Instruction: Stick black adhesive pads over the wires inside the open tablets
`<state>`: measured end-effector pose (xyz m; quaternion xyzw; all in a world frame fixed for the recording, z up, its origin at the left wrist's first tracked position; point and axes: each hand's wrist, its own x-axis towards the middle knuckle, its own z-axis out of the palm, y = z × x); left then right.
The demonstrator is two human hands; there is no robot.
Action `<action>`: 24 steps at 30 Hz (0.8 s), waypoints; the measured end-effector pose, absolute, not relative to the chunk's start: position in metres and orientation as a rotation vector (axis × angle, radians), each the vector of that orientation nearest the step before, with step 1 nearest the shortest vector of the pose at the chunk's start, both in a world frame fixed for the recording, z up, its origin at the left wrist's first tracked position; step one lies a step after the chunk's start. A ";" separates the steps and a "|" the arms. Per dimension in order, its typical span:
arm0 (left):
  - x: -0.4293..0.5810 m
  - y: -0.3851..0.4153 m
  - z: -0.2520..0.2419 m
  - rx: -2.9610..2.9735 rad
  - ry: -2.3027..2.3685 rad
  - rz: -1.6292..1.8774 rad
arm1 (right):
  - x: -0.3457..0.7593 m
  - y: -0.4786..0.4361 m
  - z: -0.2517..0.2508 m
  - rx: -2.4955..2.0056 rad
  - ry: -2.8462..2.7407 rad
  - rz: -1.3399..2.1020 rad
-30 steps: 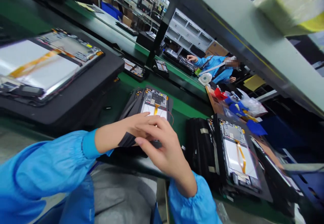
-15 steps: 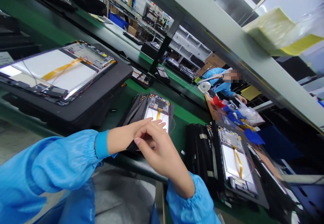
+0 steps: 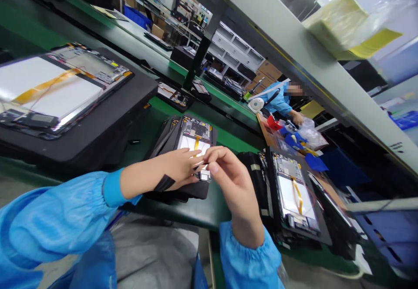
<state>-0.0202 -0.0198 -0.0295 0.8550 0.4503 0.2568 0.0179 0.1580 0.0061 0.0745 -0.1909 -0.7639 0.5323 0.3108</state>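
An opened tablet (image 3: 196,130), with its circuit board, white battery and orange ribbon cable exposed, lies on a stack in front of me. My left hand (image 3: 178,167) reaches over its lower part from the left, fingers stretched out and apart. Strips of black tape (image 3: 164,183) are stuck to the back of that hand. Close to the left fingertips, my right hand (image 3: 230,175) is closed in a pinch of thumb and forefinger above the tablet's lower right edge. Whatever is between those fingers is too small to make out.
Another opened tablet (image 3: 62,84) rests on a thick black stack at left. To the right, one more opened tablet (image 3: 292,188) leans on upright dark units. A shelf beam (image 3: 261,40) crosses overhead. A co-worker in blue (image 3: 277,99) sits beyond, near a small white fan (image 3: 255,104).
My right hand has moved off the back of my left hand, rightward to the left fingertips. The black tape there is now uncovered. The view has shifted slightly.
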 end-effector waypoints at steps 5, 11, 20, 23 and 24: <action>-0.033 -0.002 -0.033 2.854 1.424 0.770 | 0.193 0.025 0.032 -0.854 -1.659 1.316; -0.031 0.021 -0.017 2.793 1.345 0.824 | 0.206 -0.014 -0.030 -0.915 -1.561 1.010; -0.019 0.026 -0.004 2.717 1.397 0.770 | 0.217 -0.021 -0.048 -0.836 -1.581 1.134; -0.019 0.034 -0.007 2.706 1.177 0.696 | 0.220 -0.012 -0.034 -0.873 -1.533 1.213; -0.020 0.037 -0.008 2.659 1.119 0.676 | 0.220 -0.008 -0.029 -0.896 -1.508 1.251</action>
